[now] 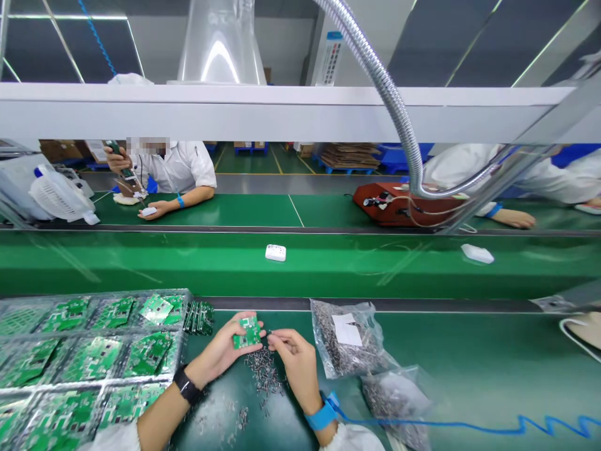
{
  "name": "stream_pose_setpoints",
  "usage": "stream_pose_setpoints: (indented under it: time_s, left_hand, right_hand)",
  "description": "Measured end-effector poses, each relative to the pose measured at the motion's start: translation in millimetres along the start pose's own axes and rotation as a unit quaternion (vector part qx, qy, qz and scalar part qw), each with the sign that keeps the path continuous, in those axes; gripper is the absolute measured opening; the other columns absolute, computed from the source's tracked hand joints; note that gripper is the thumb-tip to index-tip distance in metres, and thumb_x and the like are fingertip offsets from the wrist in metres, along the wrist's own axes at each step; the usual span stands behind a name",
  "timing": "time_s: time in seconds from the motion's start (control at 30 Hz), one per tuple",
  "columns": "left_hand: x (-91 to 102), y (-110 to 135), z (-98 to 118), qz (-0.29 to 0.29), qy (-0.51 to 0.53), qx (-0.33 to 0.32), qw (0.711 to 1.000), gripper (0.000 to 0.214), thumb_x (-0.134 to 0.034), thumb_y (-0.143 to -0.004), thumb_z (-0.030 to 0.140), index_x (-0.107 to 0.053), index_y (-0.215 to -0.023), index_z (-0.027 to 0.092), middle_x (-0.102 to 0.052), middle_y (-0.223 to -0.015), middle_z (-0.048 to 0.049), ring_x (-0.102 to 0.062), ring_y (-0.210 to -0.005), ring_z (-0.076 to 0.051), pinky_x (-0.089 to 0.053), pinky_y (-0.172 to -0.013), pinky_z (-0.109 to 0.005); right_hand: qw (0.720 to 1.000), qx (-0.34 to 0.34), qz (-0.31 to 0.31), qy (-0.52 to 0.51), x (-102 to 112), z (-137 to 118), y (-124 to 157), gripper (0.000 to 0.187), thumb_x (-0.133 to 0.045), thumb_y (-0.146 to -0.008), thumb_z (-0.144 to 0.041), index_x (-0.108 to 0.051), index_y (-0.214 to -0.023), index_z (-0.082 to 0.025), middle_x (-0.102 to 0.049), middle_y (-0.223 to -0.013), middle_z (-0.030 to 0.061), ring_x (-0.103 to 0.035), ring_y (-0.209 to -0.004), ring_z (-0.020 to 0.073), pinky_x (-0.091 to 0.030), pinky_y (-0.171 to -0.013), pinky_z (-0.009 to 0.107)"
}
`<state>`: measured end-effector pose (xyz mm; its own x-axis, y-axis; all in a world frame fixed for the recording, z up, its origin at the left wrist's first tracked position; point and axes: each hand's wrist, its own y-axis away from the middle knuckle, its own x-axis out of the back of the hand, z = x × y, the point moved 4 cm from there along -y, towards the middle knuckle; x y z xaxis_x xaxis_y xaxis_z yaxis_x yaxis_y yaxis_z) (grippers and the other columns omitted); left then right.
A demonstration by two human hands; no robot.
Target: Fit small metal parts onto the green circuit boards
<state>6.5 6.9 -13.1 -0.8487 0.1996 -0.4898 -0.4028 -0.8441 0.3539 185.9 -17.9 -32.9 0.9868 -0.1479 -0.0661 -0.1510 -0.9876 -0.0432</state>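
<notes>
My left hand (pixel 232 341) is closed on a small green circuit board (pixel 247 332), gripped between thumb and fingers. Just to its right, my right hand (pixel 293 357) pinches thumb and forefinger together near the board's edge. A tiny dark part seems to be at those fingertips, too small to name. Below both hands, a loose pile of small metal-legged components (pixel 265 373) lies on the green work mat (pixel 277 426). A smaller scatter of parts (pixel 241 418) sits nearer to me.
At left stands a clear compartment tray (pixel 181 351) of green boards, with a row of boards (pixel 199 317) beside it. Two component bags (pixel 352 338) lie right. A blue wrist-strap cord (pixel 422 424) crosses rightward. Beyond, a conveyor (pixel 328 263) carries white casings (pixel 275 252); co-workers sit opposite.
</notes>
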Motion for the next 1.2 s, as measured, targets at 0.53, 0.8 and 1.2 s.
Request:
stream_pose_setpoints:
  time_s: [0.53,0.8,1.2]
  left_hand:
    - [-8.2,-6,3,0.093,-0.164,-0.108,0.976,0.054,-0.077,-0.084,0.053,-0.068,-0.127,0.020,-0.072,-0.122,-0.0096,-0.068,-0.103,-0.023,-0.054,-0.088,-0.032]
    - [-13.2,-8,1,0.022,-0.233,-0.047,0.971,0.043,-0.081,-0.080,0.045,-0.076,-0.110,0.015,-0.074,-0.091,-0.0059,-0.065,-0.071,-0.017,-0.056,-0.070,-0.031]
    - [-27.1,2,15,0.007,-0.405,-0.180,0.896,0.027,-0.062,-0.095,0.031,-0.078,-0.115,0.023,-0.078,-0.119,-0.0076,-0.070,-0.114,-0.027,-0.051,-0.104,-0.038]
  right_hand:
    - [0.999,-0.024,0.010,-0.040,-11,-2,7,0.046,-0.079,-0.080,-0.064,-0.072,-0.086,-0.019,-0.077,-0.074,0.0086,-0.074,-0.070,0.0245,-0.061,-0.066,0.033]
    - [0.999,0.009,0.043,0.006,-5,-2,8,0.038,-0.078,-0.083,-0.057,-0.076,-0.090,-0.020,-0.078,-0.083,0.0092,-0.075,-0.076,0.0251,-0.062,-0.071,0.034]
    - [0.999,-0.015,0.040,-0.003,-4,4,4,0.046,-0.077,-0.082,-0.065,-0.074,-0.083,-0.019,-0.075,-0.074,0.0083,-0.070,-0.069,0.0234,-0.055,-0.055,0.029]
